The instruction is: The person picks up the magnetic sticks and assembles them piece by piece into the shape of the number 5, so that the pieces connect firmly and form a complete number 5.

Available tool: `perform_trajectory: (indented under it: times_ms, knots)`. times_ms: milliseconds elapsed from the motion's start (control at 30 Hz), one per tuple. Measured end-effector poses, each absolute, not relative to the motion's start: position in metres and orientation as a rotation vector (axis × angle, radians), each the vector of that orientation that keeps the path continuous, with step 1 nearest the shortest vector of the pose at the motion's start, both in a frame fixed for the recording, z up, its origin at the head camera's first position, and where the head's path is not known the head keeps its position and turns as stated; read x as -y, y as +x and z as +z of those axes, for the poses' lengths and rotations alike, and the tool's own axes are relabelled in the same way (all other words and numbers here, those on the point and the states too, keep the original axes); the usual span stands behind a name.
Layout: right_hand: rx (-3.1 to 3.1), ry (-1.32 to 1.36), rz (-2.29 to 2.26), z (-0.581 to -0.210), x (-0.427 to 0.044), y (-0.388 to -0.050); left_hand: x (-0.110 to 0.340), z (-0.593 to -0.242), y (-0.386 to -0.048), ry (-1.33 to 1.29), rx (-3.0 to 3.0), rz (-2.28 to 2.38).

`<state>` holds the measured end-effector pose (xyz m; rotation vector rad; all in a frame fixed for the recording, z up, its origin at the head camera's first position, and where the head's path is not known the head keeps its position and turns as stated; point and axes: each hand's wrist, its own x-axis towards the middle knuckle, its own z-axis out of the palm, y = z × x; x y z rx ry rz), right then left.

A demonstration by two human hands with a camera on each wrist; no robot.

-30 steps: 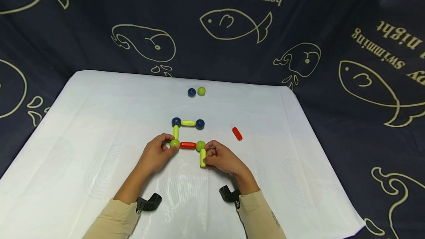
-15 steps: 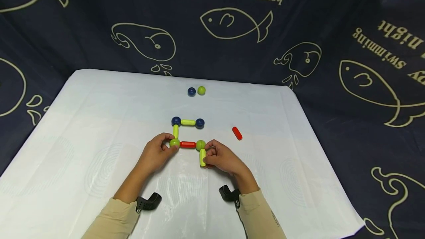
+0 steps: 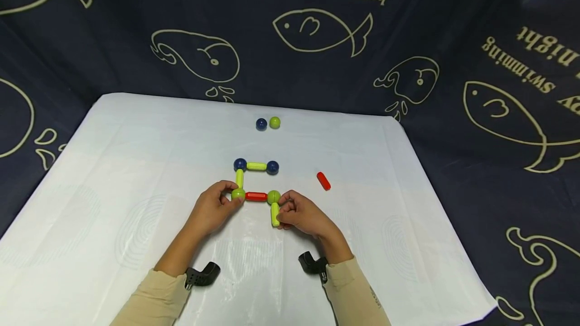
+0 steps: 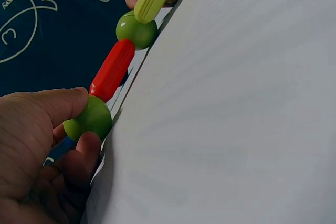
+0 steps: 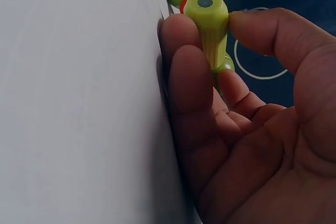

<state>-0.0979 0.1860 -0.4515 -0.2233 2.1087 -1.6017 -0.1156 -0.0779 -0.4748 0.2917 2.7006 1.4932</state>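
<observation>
A chain of magnetic balls and rods lies on the white-covered table. My left hand (image 3: pixel 215 210) pinches the green ball (image 4: pixel 89 119) at its near left corner. From that ball a red rod (image 3: pixel 256 196) runs right to another green ball (image 3: pixel 274 197), and a yellow-green rod (image 3: pixel 239 178) runs up to a dark blue ball (image 3: pixel 240 164). A further yellow-green rod (image 3: pixel 257 166) joins this to a second blue ball (image 3: pixel 272 167). My right hand (image 3: pixel 305 215) pinches a yellow-green rod (image 5: pixel 212 30) between thumb and fingers; its far end meets the right green ball.
A loose red rod (image 3: pixel 323 181) lies right of the chain. Farther back, a blue ball (image 3: pixel 261 124) and a green ball (image 3: pixel 275 123) sit side by side. Dark fish-printed cloth (image 3: pixel 317 79) hangs behind the white table cover (image 3: pixel 149 135).
The near end of the rod in my right hand has swung slightly left, so it now tilts a little. My left hand keeps its hold on the green ball.
</observation>
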Motion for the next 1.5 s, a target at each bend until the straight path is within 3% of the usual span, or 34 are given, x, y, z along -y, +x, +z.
perform_trajectory:
  times_ms: [1500]
  knots:
    - [-2.492, -0.182, -1.543, -0.4483, -0.1849, -0.1035, 0.0778, -0.4732, -0.1147, 0.273, -2.704, 1.47]
